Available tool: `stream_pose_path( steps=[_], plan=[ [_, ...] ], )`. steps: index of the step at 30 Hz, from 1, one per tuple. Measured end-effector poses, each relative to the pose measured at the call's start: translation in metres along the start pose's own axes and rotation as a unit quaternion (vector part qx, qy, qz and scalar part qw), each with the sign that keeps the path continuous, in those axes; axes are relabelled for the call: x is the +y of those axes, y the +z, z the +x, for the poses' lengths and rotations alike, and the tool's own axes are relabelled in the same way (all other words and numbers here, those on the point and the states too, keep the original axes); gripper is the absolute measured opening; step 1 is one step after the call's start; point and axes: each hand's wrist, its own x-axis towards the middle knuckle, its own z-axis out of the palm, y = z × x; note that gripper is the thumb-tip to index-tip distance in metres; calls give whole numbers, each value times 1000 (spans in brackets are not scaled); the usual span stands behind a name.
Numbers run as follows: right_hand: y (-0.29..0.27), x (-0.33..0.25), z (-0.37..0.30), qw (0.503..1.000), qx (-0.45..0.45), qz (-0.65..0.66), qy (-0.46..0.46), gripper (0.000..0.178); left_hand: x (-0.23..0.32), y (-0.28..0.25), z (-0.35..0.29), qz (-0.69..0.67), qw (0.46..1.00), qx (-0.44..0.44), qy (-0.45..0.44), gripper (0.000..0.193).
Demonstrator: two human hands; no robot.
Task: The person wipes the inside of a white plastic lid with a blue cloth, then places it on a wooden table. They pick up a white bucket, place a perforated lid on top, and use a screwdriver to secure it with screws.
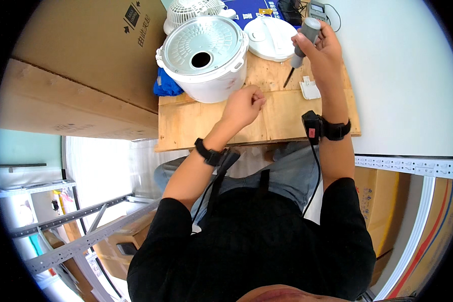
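My right hand (327, 53) is wrapped round the grey handle of a screwdriver (307, 36), held over the right part of the wooden table with its dark shaft pointing down and left. My left hand (244, 106) is closed with curled fingers in front of a white rice cooker body (211, 85); anything between the fingertips is hidden or too small to make out. The cooker's metal inside faces up, with a dark round hole in it. A round white lid (269, 40) lies behind the screwdriver. Below the screwdriver's level sits a small white plastic piece (309, 89).
A white fan-like cage (194, 10) stands behind the cooker, and blue cloth (167, 84) is bunched at its left. A large cardboard box (85, 60) borders the wooden table (206, 126) on the left. Cables and a small grey device (316, 10) lie at the back right.
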Motion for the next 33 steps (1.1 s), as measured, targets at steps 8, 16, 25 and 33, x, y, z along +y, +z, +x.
stream_pose_path(
  steps=[8,16,25,33],
  plan=[
    [67,-45,12,990,-46,123,-57,28,18,-87,-48,-111,986,99,77,6],
    [109,-68,25,979,-32,197,-50,30,10,-112,-48,-79,970,202,110,24],
    [122,-66,18,980,-26,199,-21,27,15,-112,-55,19,964,223,143,26],
    [122,-65,16,979,-30,198,-31,27,13,-113,-52,14,953,240,182,26]
  ],
)
